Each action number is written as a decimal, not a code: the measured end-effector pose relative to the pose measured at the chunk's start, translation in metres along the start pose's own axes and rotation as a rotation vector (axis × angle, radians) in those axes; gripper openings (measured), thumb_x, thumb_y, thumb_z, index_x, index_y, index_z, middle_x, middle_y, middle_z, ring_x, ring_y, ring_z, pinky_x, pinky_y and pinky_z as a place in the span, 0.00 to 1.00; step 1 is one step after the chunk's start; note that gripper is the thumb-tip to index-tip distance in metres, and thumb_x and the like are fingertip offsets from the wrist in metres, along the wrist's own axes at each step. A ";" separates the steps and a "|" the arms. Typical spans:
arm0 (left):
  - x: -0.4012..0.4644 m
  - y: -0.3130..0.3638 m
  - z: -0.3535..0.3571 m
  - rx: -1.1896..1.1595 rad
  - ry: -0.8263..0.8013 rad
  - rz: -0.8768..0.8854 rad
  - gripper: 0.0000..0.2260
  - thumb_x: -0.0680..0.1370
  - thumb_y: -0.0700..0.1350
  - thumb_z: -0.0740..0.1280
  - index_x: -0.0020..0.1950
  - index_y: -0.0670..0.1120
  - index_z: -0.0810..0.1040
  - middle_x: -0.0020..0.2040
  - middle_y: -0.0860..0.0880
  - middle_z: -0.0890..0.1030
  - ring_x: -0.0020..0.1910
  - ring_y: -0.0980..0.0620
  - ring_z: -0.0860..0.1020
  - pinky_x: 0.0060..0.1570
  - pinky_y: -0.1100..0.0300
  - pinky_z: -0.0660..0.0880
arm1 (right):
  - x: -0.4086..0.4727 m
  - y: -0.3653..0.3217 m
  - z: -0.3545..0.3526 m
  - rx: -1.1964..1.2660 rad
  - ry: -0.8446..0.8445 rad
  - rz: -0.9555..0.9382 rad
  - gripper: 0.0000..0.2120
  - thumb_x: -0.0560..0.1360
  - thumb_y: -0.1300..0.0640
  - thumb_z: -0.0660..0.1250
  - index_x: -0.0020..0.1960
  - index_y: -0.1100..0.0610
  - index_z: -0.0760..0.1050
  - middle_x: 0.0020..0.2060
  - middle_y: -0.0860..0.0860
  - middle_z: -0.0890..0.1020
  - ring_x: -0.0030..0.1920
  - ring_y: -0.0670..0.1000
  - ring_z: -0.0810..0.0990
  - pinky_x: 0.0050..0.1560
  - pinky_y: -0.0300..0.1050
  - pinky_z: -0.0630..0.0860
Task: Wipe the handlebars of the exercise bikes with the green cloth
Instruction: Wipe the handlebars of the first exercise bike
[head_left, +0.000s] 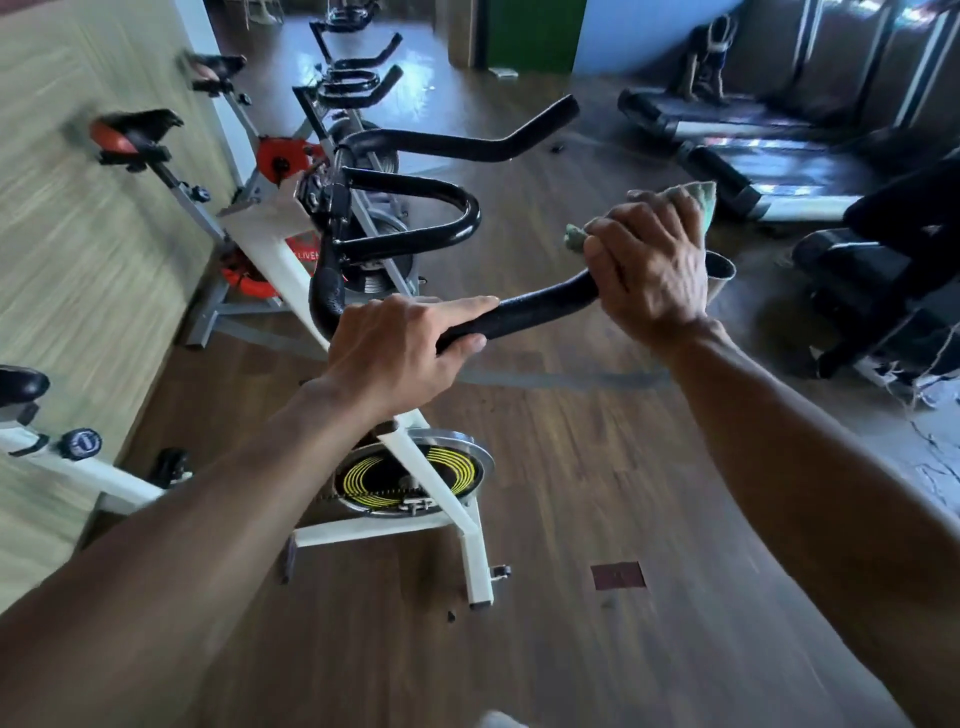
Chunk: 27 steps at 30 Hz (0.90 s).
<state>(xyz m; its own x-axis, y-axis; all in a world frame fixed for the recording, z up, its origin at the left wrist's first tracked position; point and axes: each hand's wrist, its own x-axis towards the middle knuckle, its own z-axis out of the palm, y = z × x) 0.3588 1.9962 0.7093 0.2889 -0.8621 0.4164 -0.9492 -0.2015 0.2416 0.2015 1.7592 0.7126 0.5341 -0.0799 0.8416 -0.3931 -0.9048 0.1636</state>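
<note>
The nearest exercise bike's black handlebar (540, 306) runs across the middle of the head view. My left hand (400, 353) grips its near bar. My right hand (649, 260) is closed around the bar's right end with the green cloth (701, 200) wrapped under the fingers; cloth corners stick out above and to the left of the knuckles. The bar's open tip (722, 270) shows just past my right hand. The inner loop (415, 218) and the far bar (467, 143) of the same handlebar are bare.
A white bike frame with a yellow-ringed flywheel (410, 478) stands below my arms. More bikes (358, 78) line the wall to the left. Treadmills (753, 161) and a dark bench (872, 291) stand on the right. Brown wooden floor lies between.
</note>
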 end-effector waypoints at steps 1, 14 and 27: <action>0.000 -0.001 0.002 0.013 0.019 0.013 0.18 0.78 0.60 0.63 0.69 0.66 0.70 0.54 0.56 0.84 0.50 0.47 0.82 0.47 0.52 0.75 | -0.005 -0.008 0.004 0.016 0.036 0.062 0.12 0.82 0.53 0.60 0.51 0.56 0.81 0.48 0.54 0.82 0.59 0.60 0.77 0.66 0.62 0.66; -0.009 -0.009 0.019 0.208 0.234 0.153 0.16 0.76 0.63 0.61 0.64 0.75 0.68 0.21 0.63 0.71 0.19 0.59 0.69 0.23 0.65 0.60 | -0.033 -0.041 0.074 0.459 0.600 0.376 0.17 0.82 0.54 0.57 0.56 0.61 0.81 0.65 0.62 0.74 0.76 0.64 0.61 0.77 0.57 0.56; -0.010 -0.020 0.034 0.264 0.349 0.281 0.20 0.73 0.60 0.70 0.56 0.83 0.66 0.35 0.59 0.81 0.37 0.59 0.75 0.40 0.57 0.69 | -0.028 -0.068 0.104 0.880 0.932 0.542 0.18 0.81 0.48 0.56 0.66 0.52 0.76 0.79 0.53 0.60 0.79 0.48 0.53 0.74 0.42 0.57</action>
<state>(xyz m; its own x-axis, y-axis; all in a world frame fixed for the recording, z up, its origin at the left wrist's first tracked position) 0.3704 1.9927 0.6703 -0.0002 -0.7024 0.7118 -0.9821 -0.1340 -0.1325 0.2909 1.7795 0.6242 -0.3585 -0.5113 0.7811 0.3923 -0.8417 -0.3710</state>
